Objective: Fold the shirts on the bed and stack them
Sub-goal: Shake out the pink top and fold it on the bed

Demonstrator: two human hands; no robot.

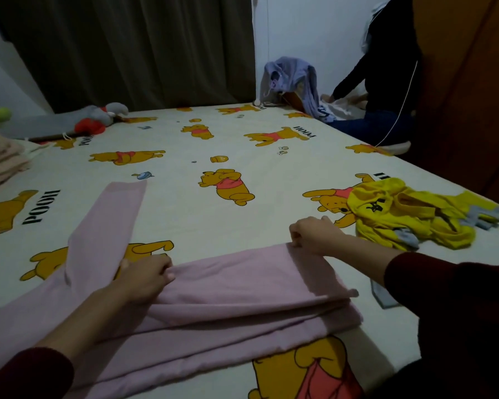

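Observation:
A pink shirt point(228, 292) lies across the near part of the bed point(185, 220), its body folded over in layers and one long sleeve stretching away to the upper left. My left hand point(144, 279) grips the folded top edge near the sleeve's base. My right hand point(314, 234) pinches the same edge at its right end. A crumpled yellow shirt point(409, 220) lies unfolded on the bed to the right, just beyond my right hand. A stack of folded pinkish clothes point(0, 162) sits at the left edge.
The bed sheet is cream with a cartoon bear print. A grey and red soft toy point(98, 119) lies at the far left. A lilac garment point(294, 79) hangs at the far corner, beside a seated person point(386, 82) in dark clothes. A wooden wardrobe point(473, 96) stands on the right.

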